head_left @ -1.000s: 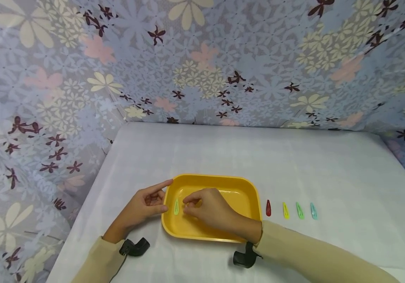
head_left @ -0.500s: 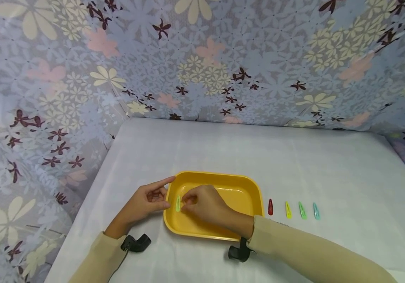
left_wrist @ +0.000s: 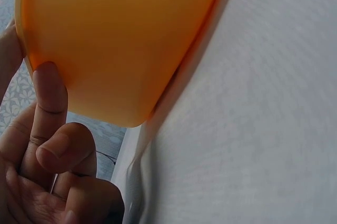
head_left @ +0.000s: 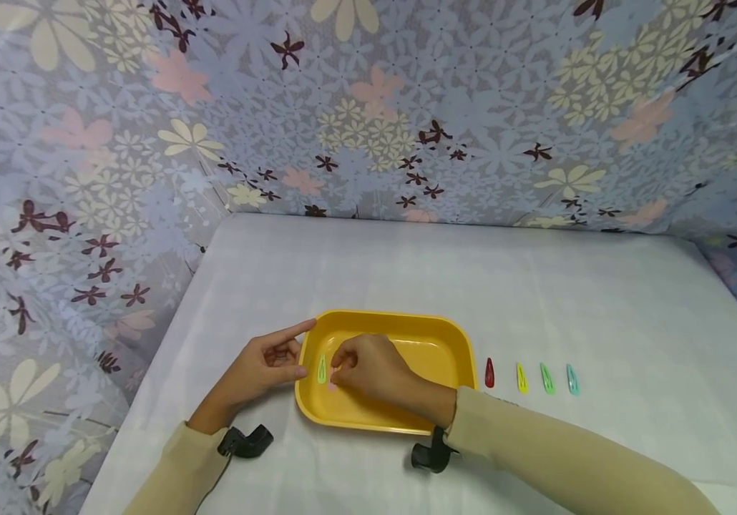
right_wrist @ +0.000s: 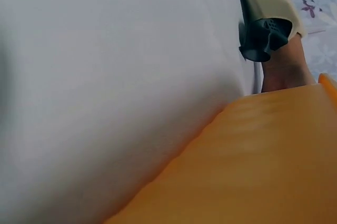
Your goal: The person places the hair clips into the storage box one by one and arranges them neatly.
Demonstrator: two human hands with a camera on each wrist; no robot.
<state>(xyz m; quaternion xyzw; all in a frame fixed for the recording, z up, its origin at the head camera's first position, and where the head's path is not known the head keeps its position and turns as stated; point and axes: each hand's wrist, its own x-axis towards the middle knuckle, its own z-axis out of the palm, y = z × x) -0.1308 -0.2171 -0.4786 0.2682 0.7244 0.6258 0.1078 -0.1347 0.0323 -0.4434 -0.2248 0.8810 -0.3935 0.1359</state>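
Note:
In the head view, my right hand (head_left: 375, 366) is inside the yellow tray (head_left: 433, 327), its thumb and fingertips pinching a small pink hair clip (head_left: 332, 385), mostly hidden by the fingers. Just left of it on the tray floor lies a pale green hair clip (head_left: 322, 369). My left hand (head_left: 265, 365) grips the tray's left end, thumb and index finger at the rim. The left wrist view shows a finger (left_wrist: 50, 89) of that hand against the tray's outer wall. The right wrist view does not show my right hand, only tray wall, cloth and the left forearm.
Right of the tray, a row of snap hair clips lies on the white cloth (head_left: 368, 265): red (head_left: 489, 373), yellow (head_left: 521, 378), green (head_left: 547, 378) and light blue (head_left: 572, 380). Floral fabric (head_left: 368, 107) hangs behind and at the left. Each wrist wears a black camera mount.
The right hand has lowered slightly leftward beside the pale green clip, and the pink clip now shows under its fingertips. The left hand stays at the tray's end.

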